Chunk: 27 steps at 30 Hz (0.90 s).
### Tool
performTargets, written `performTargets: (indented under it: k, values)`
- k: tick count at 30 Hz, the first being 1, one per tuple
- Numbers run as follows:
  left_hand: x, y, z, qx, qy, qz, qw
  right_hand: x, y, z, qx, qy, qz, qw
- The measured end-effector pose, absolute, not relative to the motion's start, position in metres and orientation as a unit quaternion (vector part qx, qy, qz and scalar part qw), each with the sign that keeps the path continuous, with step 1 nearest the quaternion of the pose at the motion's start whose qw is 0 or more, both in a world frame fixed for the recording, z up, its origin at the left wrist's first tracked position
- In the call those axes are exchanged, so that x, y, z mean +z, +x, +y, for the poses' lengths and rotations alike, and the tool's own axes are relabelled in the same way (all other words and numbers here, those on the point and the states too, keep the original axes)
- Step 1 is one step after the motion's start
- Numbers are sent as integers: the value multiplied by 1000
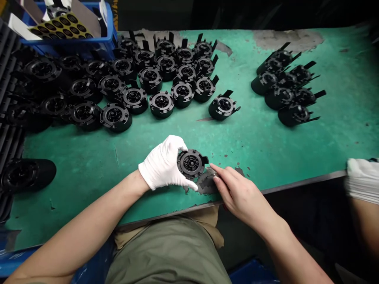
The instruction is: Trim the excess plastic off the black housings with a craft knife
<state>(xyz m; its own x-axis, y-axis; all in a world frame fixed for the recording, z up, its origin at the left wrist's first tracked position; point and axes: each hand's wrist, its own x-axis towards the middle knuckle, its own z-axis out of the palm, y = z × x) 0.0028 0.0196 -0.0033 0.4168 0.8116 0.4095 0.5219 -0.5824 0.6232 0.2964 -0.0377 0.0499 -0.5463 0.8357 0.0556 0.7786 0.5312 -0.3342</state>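
Observation:
My left hand (164, 163), in a white glove, is shut on a round black plastic speaker part (191, 163), with its open face upward and a small tab at its right side. My bare right hand (237, 189) lies just right of that part. Its thumb and forefinger come together by the rim over a small thin grey piece (211, 170), and I cannot tell whether they pinch it. Below both hands is a worn dark patch (207, 183) on the green mat.
Many similar black parts, such as one (161, 104), crowd the far left and middle of the green-topped bench (334, 130). More stand in a group (284, 90) at right. A blue bin (68, 47) holds a sticker sheet (60, 25). A co-worker's gloved hand (363, 179) enters at right.

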Motion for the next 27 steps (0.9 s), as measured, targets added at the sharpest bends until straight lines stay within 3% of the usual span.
performTargets:
  k: [4, 12, 27]
  values:
    - [-2, -4, 25, 359, 813, 373, 267, 49, 292, -26, 70, -442, -892, 60]
    - [20, 2, 36, 224, 847, 373, 306, 57, 278, -28, -50, -444, -895, 14]
    - [16, 5, 37, 204, 842, 376, 327, 72, 288, -15, -48, -338, -939, -22]
